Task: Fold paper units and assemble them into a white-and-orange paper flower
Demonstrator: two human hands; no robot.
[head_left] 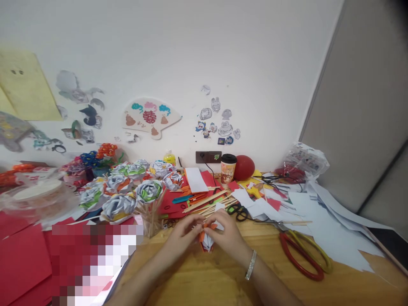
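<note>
Between my two hands, just above the wooden table (191,276), is a small folded paper flower (208,241) in white and orange. My left hand (186,231) pinches its upper left part between thumb and fingers. My right hand (228,231), with a bracelet on the wrist, pinches the upper right part. Fingertips of both hands almost meet at the orange edge and hide some of the folds. Close behind the hands lie wooden sticks (210,200) and a pair of small black-handled scissors (239,212).
Several finished paper flowers (149,191) stand at the left beside a cup of sticks (151,221). Large scissors with red and yellow handles (301,255) lie at the right, near white paper sheets (331,229). A lidded paper cup (228,168) and a red balloon (245,167) stand at the wall.
</note>
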